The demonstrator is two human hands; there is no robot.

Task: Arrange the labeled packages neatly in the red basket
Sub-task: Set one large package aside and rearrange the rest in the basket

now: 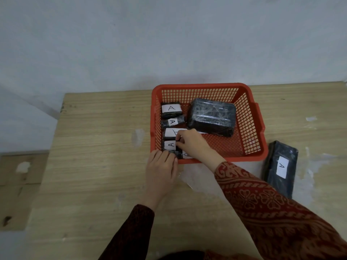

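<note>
Red basket (pixel 249 117) sits on a wood table (pixel 97 147), near the far edge by a grey wall (pixel 131 38).

Inside, down the left wall: a column of small black packages with white "A" labels. Far to near: pack 1 (pixel 171 109), pack 2 (pixel 172 122), pack 3 (pixel 171 133), pack 4 (pixel 170 145), pack 5 (pixel 180 154). Packs 1 and 2 touch; 3 and 4 look close-packed too. Pack 5 is against the near wall, mostly hidden by the hands, only a bit of its label showing.

Big black wrapped block (pixel 212 117) lies in the middle-right of the basket, tilted, no label visible on top. A white slip pokes out under its near-left edge.

One more long flat package (pixel 281 167) is outside, on the table just beside the basket's near-right corner, "A" label up.

Right hand (pixel 191 145) is in the basket, fingertips curled in a pinch at the right ends of packs 3 and 4. Can't tell which one it actually grips. Left hand (pixel 161 171) rests over the near-left corner of the rim, fingers together and bent, tips touching pack 5's left end. Grip vs just pressing: can't tell.

Both sleeves are dark red, patterned. White scuffed patches on the table near the basket and by the outside package.
</note>
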